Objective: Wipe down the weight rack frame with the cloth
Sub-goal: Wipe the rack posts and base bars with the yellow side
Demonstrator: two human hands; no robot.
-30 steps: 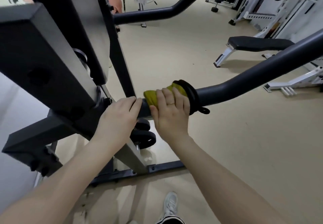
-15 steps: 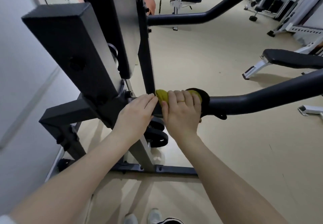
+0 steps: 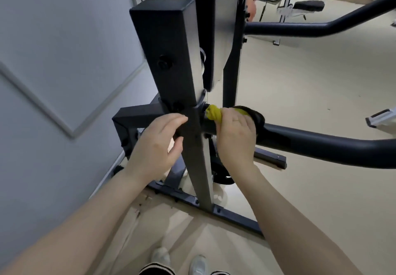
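The black weight rack frame [image 3: 171, 60] stands right in front of me, with a thick upright post and a round arm [image 3: 321, 146] reaching off to the right. My right hand [image 3: 235, 137] grips the yellow cloth [image 3: 214, 112], wrapped around that arm close to the post, beside a black collar [image 3: 256, 117]. My left hand [image 3: 154, 144] curls around the left edge of the post at the joint, thumb under and fingers over. Most of the cloth is hidden under my right fingers.
A grey wall [image 3: 53, 81] runs close on the left. A second black arm [image 3: 321, 26] crosses higher up on the right. A weight plate [image 3: 220, 174] sits low behind the post. The frame's base bar [image 3: 225, 210] lies on the beige floor by my shoes. Benches stand far right.
My view has swung left and closer to the post. My right hand has slid the cloth left along the arm toward the joint. My left hand has moved from the arm onto the post.
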